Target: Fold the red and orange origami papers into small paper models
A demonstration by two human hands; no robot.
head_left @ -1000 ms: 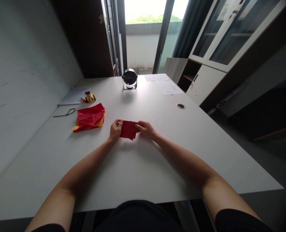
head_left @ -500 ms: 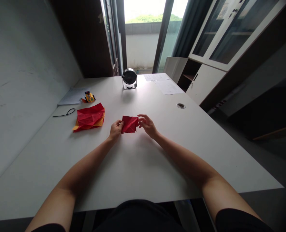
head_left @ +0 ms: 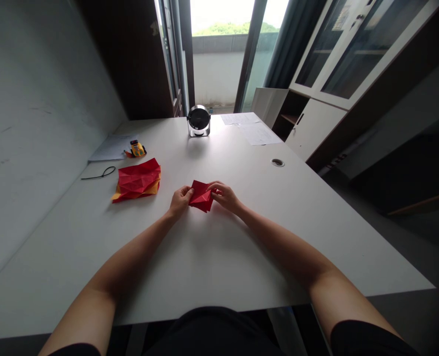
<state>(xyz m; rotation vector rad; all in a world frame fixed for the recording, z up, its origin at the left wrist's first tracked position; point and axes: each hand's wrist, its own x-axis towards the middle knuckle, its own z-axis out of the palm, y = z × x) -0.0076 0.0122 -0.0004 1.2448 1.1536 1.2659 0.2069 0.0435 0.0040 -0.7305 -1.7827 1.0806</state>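
Between my hands is a small piece of folded red paper [head_left: 201,196], several layers thick, tilted a little above the white table [head_left: 212,262]. My left hand [head_left: 181,199] pinches its left edge, thumb on top. On the other side, my right hand [head_left: 224,196] grips the right edge with thumb and fingers. To the left of my left hand lies a stack of creased red and orange paper sheets [head_left: 139,178], loosely piled.
A round black fan-like device [head_left: 199,119] on a metal stand is at the far edge. Papers [head_left: 258,132] lie at back right, near a cable hole [head_left: 277,162]. At left are a yellow toy-like object [head_left: 136,148], a black cable tie [head_left: 104,173] and a paper sheet [head_left: 108,147].
The red paper has turned and tipped, its lower corner now pointing toward me. My right hand has closed from spread fingers onto its right edge.
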